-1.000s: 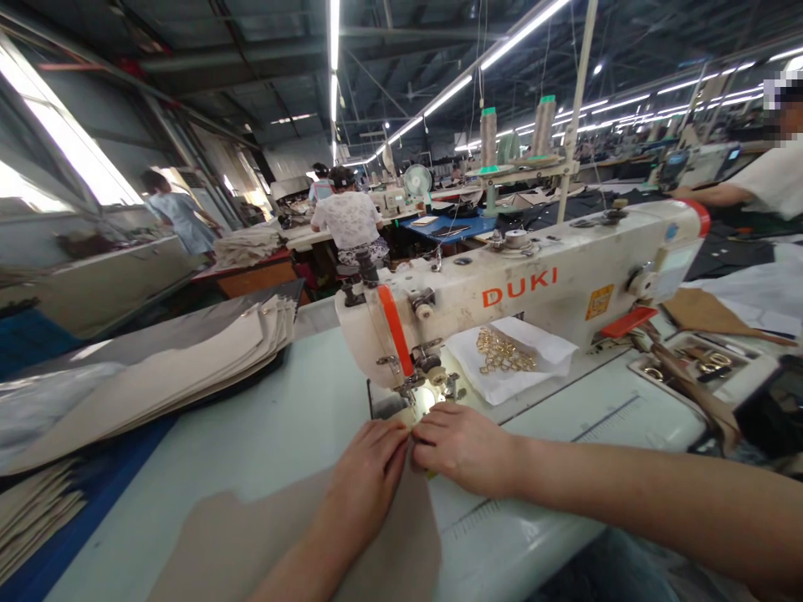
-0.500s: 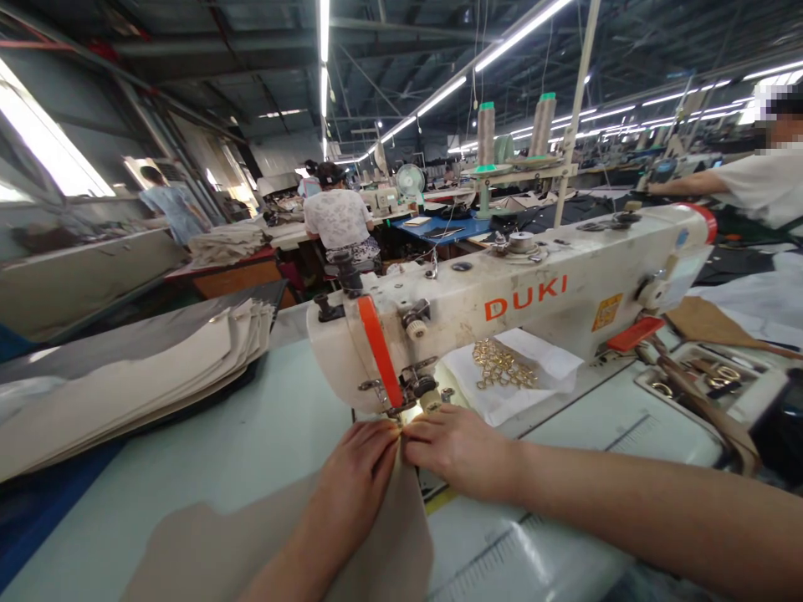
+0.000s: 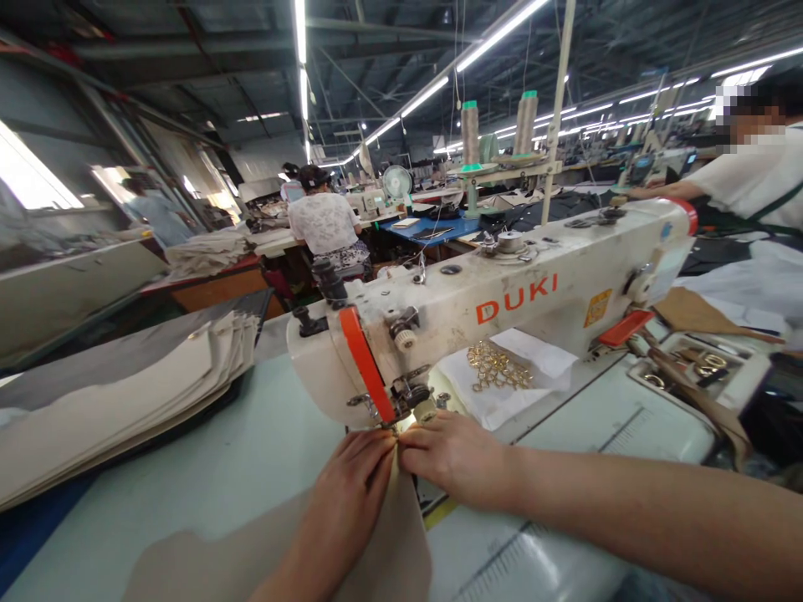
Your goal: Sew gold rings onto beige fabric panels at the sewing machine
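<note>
A beige fabric piece [image 3: 392, 535] lies on the pale green table, its narrow upper end reaching under the needle area of the white sewing machine [image 3: 439, 301]. My left hand [image 3: 355, 481] is closed on the fabric's edge just in front of the presser foot. From the other side, my right hand [image 3: 455, 456] pinches the same end, its fingertips nearly touching those of my left. My fingers hide the exact spot under the needle. A small lamp lights that place.
Left, a stack of beige cut pieces [image 3: 144, 393] lies on a dark sheet. Gold rings [image 3: 495, 366] rest on white paper [image 3: 552, 368] beside the machine. A tray [image 3: 740, 376] with metal rings stands at right. Thread cones [image 3: 470, 134] rise behind; a co-worker [image 3: 753, 176] sits at right.
The view has turned slightly, so the machine and background sit a little farther left. Both hands stay at the needle area, still holding the fabric, with hardly any movement.
</note>
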`<state>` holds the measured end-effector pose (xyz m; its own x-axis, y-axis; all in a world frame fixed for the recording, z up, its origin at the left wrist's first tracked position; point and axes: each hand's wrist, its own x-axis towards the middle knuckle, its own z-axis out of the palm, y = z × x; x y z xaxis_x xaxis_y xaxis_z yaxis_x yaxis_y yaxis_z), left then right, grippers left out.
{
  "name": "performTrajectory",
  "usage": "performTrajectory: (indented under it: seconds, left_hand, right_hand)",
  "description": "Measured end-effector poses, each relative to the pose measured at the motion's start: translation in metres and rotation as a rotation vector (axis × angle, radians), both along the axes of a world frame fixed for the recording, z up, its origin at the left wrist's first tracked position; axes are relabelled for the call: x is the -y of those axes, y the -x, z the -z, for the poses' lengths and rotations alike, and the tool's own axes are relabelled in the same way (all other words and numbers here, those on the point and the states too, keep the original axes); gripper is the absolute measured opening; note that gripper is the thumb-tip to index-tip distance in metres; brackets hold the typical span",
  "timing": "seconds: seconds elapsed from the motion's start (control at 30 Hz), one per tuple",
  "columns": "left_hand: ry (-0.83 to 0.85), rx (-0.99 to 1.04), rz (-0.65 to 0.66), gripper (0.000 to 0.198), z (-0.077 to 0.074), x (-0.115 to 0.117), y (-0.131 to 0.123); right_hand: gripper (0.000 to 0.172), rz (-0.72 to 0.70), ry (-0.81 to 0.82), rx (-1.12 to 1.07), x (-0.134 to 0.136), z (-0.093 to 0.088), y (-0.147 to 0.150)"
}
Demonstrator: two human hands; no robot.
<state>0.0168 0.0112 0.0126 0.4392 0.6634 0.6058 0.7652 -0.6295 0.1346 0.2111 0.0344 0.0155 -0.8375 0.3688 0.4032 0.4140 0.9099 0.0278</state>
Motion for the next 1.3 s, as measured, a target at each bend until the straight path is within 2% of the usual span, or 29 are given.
performTrajectory:
  seconds: [0.6, 0.83, 1.03, 1.3]
  left_hand:
    - [0.001, -0.010, 0.009, 0.023, 0.000, 0.001, 0.001]
    - [0.054, -0.117, -0.022, 0.026, -0.003, 0.007, 0.001]
    - [0.020, -0.196, -0.034, 0.030, -0.004, 0.012, -0.002]
    - [0.000, -0.274, -0.026, 0.034, -0.002, 0.010, -0.001]
  right_hand:
    - [0.007, 0.020, -0.018, -0.024, 0.001, 0.004, 0.001]
    - [0.008, -0.045, -0.027, -0.003, 0.005, 0.004, -0.004]
    - [0.010, -0.110, 0.006, 0.046, 0.005, 0.002, -0.006]
    - [0.009, -0.115, 0.035, 0.072, 0.005, -0.001, -0.007]
